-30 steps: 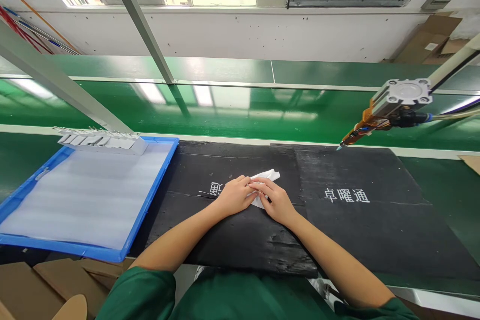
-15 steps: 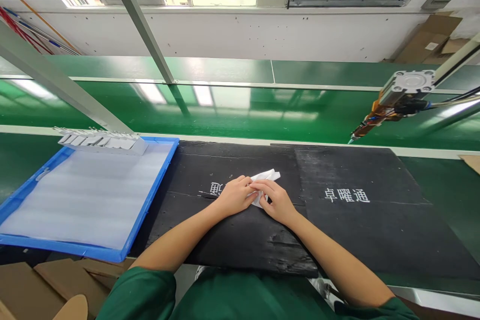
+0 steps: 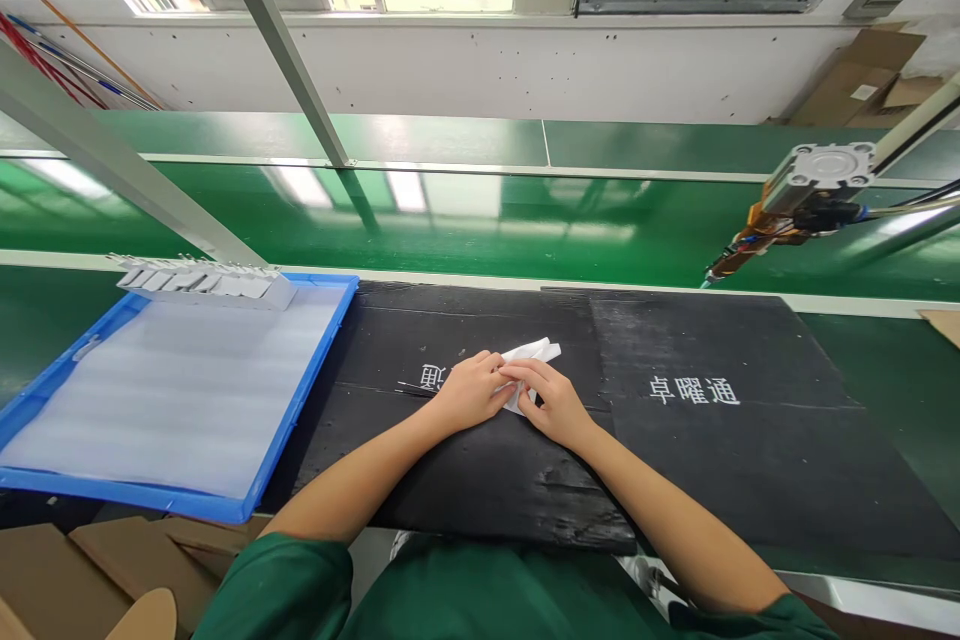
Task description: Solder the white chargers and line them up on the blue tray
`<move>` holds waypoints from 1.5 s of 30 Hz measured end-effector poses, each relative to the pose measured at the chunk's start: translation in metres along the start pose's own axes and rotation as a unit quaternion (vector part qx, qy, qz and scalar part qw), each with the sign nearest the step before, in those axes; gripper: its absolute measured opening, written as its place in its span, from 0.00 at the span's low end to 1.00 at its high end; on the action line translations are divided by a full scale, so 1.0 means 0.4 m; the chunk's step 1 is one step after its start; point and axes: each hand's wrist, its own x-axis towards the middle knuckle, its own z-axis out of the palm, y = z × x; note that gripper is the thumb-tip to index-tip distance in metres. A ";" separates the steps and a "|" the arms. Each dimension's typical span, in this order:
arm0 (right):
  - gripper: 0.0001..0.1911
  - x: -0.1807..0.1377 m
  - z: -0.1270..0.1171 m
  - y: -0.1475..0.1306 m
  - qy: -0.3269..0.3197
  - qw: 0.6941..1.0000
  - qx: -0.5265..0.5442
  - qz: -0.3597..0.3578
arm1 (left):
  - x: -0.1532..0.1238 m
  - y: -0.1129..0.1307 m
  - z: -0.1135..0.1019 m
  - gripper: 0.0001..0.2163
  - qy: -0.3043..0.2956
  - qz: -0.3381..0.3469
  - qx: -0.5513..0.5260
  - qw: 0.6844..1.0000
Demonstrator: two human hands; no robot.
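A crumpled white tissue or wipe is pinched between my two hands, low over the black board. My left hand is closed on its left side, with the fingers bent inward. From the other side my right hand pinches it, its fingertips touching those of the left. Thin dark strands stick out to the left from beneath my left hand; what they belong to is hidden. Whether the tissue wraps something cannot be seen.
On the left stands a blue tray lined with white foam sheet, a row of white pieces at its back edge. A second black board lies to the right. A pneumatic tool hangs at the back right. Cardboard sits lower left.
Both hands and the tissue stay in practically the same place. The hanging tool at the back right has swung very slightly to the right.
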 end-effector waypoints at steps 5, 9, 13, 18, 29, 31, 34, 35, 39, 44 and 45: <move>0.22 0.001 -0.001 0.000 -0.001 1.000 0.005 0.001 | 0.000 -0.002 0.002 0.06 0.002 0.001 0.002 1.000; 0.22 0.001 -0.002 0.000 -0.005 1.000 0.009 0.005 | 0.001 -0.003 0.003 0.05 0.009 0.004 0.001 1.000; 0.22 0.000 -0.003 0.000 -0.006 1.000 0.003 0.003 | 0.001 -0.001 0.003 0.06 0.017 0.001 -0.002 1.000; 0.21 0.000 -0.003 0.003 -0.004 1.000 0.001 0.005 | 0.001 0.002 0.001 0.06 0.009 -0.005 -0.005 1.000; 0.24 -0.005 -0.003 0.005 -0.022 1.000 0.007 0.020 | 0.001 0.001 -0.002 0.06 -0.014 -0.012 -0.001 1.000; 0.24 -0.004 -0.003 0.004 -0.020 1.000 0.001 0.018 | 0.002 0.001 -0.003 0.06 -0.014 -0.011 -0.003 1.000; 0.24 -0.003 -0.004 0.001 -0.020 1.000 -0.004 0.022 | 0.001 0.002 -0.005 0.06 -0.015 -0.010 -0.006 1.000; 0.24 -0.003 -0.004 0.000 -0.022 0.999 -0.004 0.026 | 0.001 0.002 -0.006 0.06 -0.015 -0.010 -0.007 1.000; 0.24 -0.004 -0.007 -0.004 -0.027 0.999 -0.005 0.040 | 0.000 0.002 -0.007 0.06 -0.014 -0.009 -0.009 1.000; 0.24 -0.006 -0.009 -0.007 -0.031 0.998 0.000 0.050 | 0.000 0.001 -0.003 0.06 -0.015 -0.008 -0.005 1.000; 0.25 -0.007 -0.008 -0.007 -0.033 0.998 0.001 0.051 | 0.000 0.000 -0.002 0.06 -0.016 -0.008 -0.006 1.000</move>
